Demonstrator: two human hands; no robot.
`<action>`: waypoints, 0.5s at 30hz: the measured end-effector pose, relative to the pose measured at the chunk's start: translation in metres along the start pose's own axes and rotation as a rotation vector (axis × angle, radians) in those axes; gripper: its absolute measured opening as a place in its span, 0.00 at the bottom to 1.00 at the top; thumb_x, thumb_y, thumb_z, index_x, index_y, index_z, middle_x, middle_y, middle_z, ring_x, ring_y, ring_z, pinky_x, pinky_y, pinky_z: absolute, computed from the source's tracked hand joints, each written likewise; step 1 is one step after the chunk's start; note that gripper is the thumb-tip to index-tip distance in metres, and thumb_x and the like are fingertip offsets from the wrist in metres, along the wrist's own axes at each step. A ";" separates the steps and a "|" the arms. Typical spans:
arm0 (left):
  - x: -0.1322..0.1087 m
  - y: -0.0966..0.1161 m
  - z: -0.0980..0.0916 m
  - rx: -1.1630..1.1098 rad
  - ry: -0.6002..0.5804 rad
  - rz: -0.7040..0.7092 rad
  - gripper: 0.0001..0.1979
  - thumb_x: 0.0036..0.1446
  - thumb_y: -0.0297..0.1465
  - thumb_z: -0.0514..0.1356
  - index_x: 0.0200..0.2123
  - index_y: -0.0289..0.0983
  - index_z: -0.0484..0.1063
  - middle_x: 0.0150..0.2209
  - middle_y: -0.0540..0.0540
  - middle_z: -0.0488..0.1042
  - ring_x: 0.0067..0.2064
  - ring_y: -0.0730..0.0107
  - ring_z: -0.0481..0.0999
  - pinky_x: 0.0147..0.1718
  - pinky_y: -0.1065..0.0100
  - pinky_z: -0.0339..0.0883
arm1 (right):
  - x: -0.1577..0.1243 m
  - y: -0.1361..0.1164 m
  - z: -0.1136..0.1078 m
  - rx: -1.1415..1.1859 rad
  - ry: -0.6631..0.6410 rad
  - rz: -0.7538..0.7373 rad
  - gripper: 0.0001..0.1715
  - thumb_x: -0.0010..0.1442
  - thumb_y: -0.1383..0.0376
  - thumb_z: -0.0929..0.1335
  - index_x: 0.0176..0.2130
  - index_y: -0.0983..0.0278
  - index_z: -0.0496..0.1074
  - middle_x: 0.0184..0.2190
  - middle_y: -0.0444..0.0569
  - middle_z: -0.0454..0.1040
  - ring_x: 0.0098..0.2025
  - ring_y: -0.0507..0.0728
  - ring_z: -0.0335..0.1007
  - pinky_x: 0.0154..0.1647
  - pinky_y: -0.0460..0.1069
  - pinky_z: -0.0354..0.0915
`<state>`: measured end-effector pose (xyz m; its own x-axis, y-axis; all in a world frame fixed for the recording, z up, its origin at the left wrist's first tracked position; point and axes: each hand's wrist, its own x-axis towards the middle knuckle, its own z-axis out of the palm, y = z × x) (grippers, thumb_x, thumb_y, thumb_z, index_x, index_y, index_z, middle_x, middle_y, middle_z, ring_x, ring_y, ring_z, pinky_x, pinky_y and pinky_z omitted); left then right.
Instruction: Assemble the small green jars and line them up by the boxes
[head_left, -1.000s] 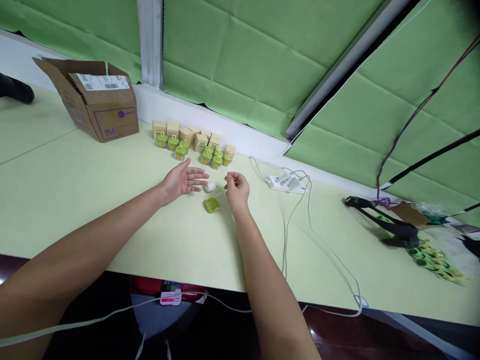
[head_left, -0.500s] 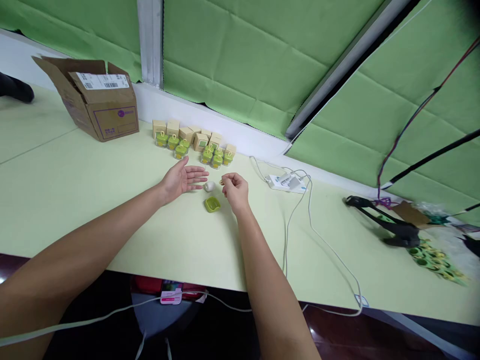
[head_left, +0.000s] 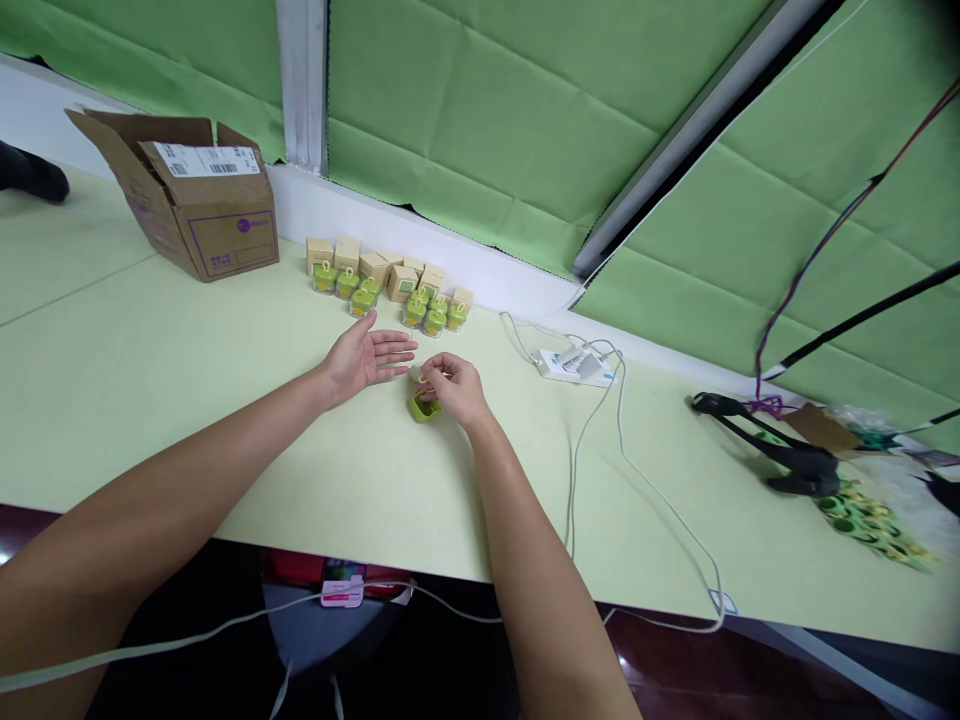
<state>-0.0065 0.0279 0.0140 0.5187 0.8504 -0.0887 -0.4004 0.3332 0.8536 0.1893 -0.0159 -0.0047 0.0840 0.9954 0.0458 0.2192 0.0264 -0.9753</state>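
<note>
My left hand [head_left: 364,358] rests palm-side inward over the table, fingers stretched out and holding nothing. Just to its right, my right hand [head_left: 455,385] is closed in a pinch, with a small pale-yellow piece [head_left: 421,379] at its fingertips; its exact kind is too small to make out. Right beneath these fingertips sits a hollow green lid-like part [head_left: 425,411], partly covered by the hand. A small whitish rounded thing [head_left: 415,371] shows between the two hands, mostly hidden by the right fingers.
Several small jars with green lids and yellow loops [head_left: 435,321] stand behind my hands, before several small cardboard boxes [head_left: 403,283]. A large open carton [head_left: 225,240] is at back left. A power strip [head_left: 576,366] with white cables lies right; a black stand [head_left: 795,462] is farther right.
My right hand has moved left and slightly down, bringing the small piece over the green part and covering much of the whitish thing. My left hand stays in place, open.
</note>
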 end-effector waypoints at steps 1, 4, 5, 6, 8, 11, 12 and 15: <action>0.000 0.000 0.000 0.002 0.001 0.000 0.33 0.66 0.56 0.51 0.47 0.32 0.77 0.57 0.32 0.77 0.57 0.50 0.78 0.55 0.54 0.75 | 0.000 0.001 0.000 -0.004 -0.002 -0.004 0.06 0.53 0.62 0.70 0.32 0.61 0.73 0.27 0.42 0.74 0.31 0.55 0.81 0.29 0.48 0.78; 0.001 -0.001 0.000 0.004 0.001 0.001 0.33 0.65 0.56 0.51 0.47 0.33 0.78 0.57 0.32 0.78 0.58 0.51 0.78 0.58 0.54 0.73 | 0.001 0.002 0.000 -0.018 0.001 -0.010 0.05 0.53 0.62 0.70 0.31 0.62 0.73 0.26 0.42 0.75 0.30 0.55 0.80 0.31 0.49 0.79; 0.001 -0.001 -0.001 0.003 0.001 0.002 0.32 0.65 0.56 0.51 0.46 0.33 0.78 0.57 0.33 0.78 0.58 0.51 0.78 0.59 0.54 0.72 | 0.001 0.001 0.001 -0.016 0.004 -0.009 0.05 0.53 0.62 0.70 0.31 0.62 0.73 0.26 0.42 0.75 0.29 0.55 0.80 0.31 0.49 0.79; 0.002 -0.001 -0.001 0.001 -0.001 0.005 0.32 0.65 0.56 0.51 0.46 0.33 0.78 0.56 0.33 0.78 0.59 0.51 0.78 0.60 0.54 0.72 | 0.000 0.000 0.001 -0.008 0.006 -0.008 0.05 0.53 0.62 0.70 0.31 0.62 0.73 0.26 0.42 0.74 0.29 0.55 0.81 0.30 0.49 0.79; 0.003 -0.002 -0.002 -0.006 -0.007 0.010 0.32 0.65 0.56 0.52 0.46 0.33 0.78 0.56 0.33 0.78 0.60 0.51 0.77 0.62 0.53 0.70 | -0.001 -0.002 0.001 0.018 0.008 -0.007 0.05 0.52 0.62 0.71 0.31 0.62 0.73 0.25 0.42 0.74 0.30 0.56 0.81 0.30 0.49 0.79; 0.004 -0.003 -0.003 -0.016 -0.016 0.019 0.31 0.65 0.55 0.53 0.46 0.32 0.78 0.57 0.32 0.78 0.61 0.51 0.77 0.63 0.54 0.69 | -0.002 -0.006 0.002 0.069 0.007 -0.006 0.07 0.51 0.62 0.71 0.31 0.62 0.73 0.25 0.42 0.74 0.30 0.57 0.82 0.31 0.50 0.79; 0.004 -0.003 -0.003 -0.020 -0.017 0.021 0.30 0.65 0.54 0.53 0.46 0.32 0.78 0.57 0.32 0.78 0.61 0.51 0.76 0.64 0.54 0.68 | -0.003 -0.007 0.002 0.085 0.005 -0.003 0.07 0.51 0.62 0.71 0.31 0.63 0.73 0.25 0.42 0.74 0.30 0.57 0.82 0.31 0.50 0.79; 0.003 -0.003 -0.002 -0.031 -0.012 0.023 0.26 0.64 0.50 0.55 0.44 0.32 0.79 0.55 0.32 0.79 0.61 0.51 0.76 0.65 0.53 0.67 | -0.004 -0.009 0.002 0.124 -0.004 0.007 0.08 0.50 0.61 0.72 0.31 0.63 0.72 0.25 0.42 0.73 0.30 0.57 0.81 0.32 0.50 0.79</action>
<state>-0.0048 0.0300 0.0102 0.5183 0.8529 -0.0625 -0.4355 0.3261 0.8391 0.1847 -0.0197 0.0037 0.0812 0.9960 0.0382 0.0969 0.0302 -0.9948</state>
